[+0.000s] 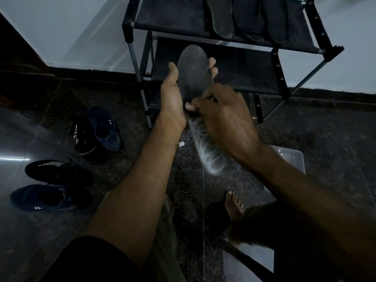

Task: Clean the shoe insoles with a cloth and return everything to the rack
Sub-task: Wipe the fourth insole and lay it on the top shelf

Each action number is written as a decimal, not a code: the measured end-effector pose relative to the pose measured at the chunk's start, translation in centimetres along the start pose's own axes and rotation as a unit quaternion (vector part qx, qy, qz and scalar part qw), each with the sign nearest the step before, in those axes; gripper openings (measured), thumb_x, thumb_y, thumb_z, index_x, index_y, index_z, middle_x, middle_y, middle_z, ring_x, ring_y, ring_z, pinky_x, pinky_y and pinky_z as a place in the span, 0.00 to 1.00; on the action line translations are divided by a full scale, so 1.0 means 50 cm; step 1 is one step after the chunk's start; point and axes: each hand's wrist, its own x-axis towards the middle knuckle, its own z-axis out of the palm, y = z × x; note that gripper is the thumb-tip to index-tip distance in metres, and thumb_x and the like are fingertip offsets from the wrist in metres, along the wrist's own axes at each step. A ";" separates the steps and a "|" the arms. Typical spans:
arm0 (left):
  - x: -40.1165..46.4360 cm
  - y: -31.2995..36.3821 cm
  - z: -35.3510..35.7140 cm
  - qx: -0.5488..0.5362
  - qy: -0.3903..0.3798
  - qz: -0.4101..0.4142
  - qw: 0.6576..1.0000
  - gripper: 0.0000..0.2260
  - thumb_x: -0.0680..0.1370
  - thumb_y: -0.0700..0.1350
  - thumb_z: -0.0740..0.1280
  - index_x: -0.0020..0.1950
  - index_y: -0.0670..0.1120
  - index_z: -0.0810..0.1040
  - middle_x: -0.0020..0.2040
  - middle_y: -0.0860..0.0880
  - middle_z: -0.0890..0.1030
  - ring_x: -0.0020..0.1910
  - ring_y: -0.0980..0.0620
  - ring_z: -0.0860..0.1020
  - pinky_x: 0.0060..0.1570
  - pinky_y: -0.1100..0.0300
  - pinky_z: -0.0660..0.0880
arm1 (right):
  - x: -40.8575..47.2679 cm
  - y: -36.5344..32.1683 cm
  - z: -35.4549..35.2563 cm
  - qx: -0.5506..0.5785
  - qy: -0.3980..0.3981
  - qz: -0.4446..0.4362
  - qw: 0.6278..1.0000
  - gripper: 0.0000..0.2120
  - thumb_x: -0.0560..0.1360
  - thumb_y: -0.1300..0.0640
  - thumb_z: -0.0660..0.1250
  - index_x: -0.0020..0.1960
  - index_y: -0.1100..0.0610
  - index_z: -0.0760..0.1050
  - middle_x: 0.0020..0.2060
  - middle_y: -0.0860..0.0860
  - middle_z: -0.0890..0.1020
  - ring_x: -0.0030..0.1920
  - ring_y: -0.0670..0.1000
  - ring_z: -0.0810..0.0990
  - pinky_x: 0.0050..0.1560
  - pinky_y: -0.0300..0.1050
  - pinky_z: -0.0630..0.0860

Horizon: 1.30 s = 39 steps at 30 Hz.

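Note:
My left hand grips a dark grey insole by its edges, thumb on the left side and fingertips on the right, toe end pointing up in front of the black shoe rack. My right hand pinches a dark cloth with a pale swirl pattern against the insole's lower part; the cloth hangs down below the hand. Three more dark insoles lie side by side on the rack's upper shelf.
Two pairs of dark shoes stand on the dark floor at the left, one pair near the rack and one closer to me. A clear plastic box sits behind my right forearm. My bare feet are below.

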 end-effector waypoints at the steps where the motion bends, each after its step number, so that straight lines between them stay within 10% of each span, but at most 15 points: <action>1: -0.001 0.002 -0.001 0.000 -0.007 0.001 1.000 0.32 0.82 0.63 0.45 0.65 0.38 0.72 0.65 0.42 0.73 0.58 0.46 0.76 0.62 0.52 0.71 | -0.013 0.000 -0.003 -0.005 -0.007 -0.007 1.000 0.07 0.77 0.54 0.68 0.53 0.56 0.82 0.44 0.55 0.79 0.42 0.55 0.75 0.40 0.45 0.62; 6: -0.001 -0.002 0.005 0.005 -0.017 -0.007 1.000 0.35 0.82 0.63 0.45 0.59 0.37 0.79 0.60 0.42 0.78 0.56 0.47 0.78 0.48 0.57 0.75 | -0.006 0.016 -0.011 -0.045 -0.010 -0.006 0.999 0.08 0.78 0.53 0.67 0.53 0.55 0.82 0.44 0.55 0.79 0.42 0.56 0.75 0.42 0.45 0.62; 11: 0.003 0.003 -0.001 -0.024 -0.031 -0.017 0.999 0.34 0.82 0.63 0.46 0.69 0.35 0.68 0.64 0.41 0.74 0.59 0.44 0.75 0.72 0.51 0.62 | 0.033 0.035 -0.003 -0.070 0.006 0.019 0.997 0.07 0.77 0.55 0.66 0.52 0.54 0.82 0.44 0.54 0.78 0.43 0.57 0.76 0.42 0.45 0.61; 28: 0.008 0.013 -0.005 -0.012 -0.024 0.034 0.999 0.34 0.83 0.62 0.43 0.75 0.37 0.62 0.66 0.41 0.73 0.58 0.46 0.76 0.49 0.53 0.79 | 0.007 0.031 0.011 -0.071 0.021 0.072 0.995 0.17 0.82 0.48 0.58 0.50 0.56 0.81 0.44 0.53 0.79 0.42 0.54 0.77 0.43 0.46 0.68; 39: 0.008 0.000 0.005 -0.020 -0.023 0.013 0.999 0.34 0.82 0.62 0.45 0.64 0.34 0.73 0.61 0.40 0.76 0.57 0.45 0.75 0.63 0.55 0.61 | 0.053 0.061 0.015 -0.141 0.059 0.077 0.985 0.17 0.81 0.46 0.60 0.46 0.55 0.82 0.42 0.52 0.79 0.41 0.55 0.77 0.41 0.47 0.64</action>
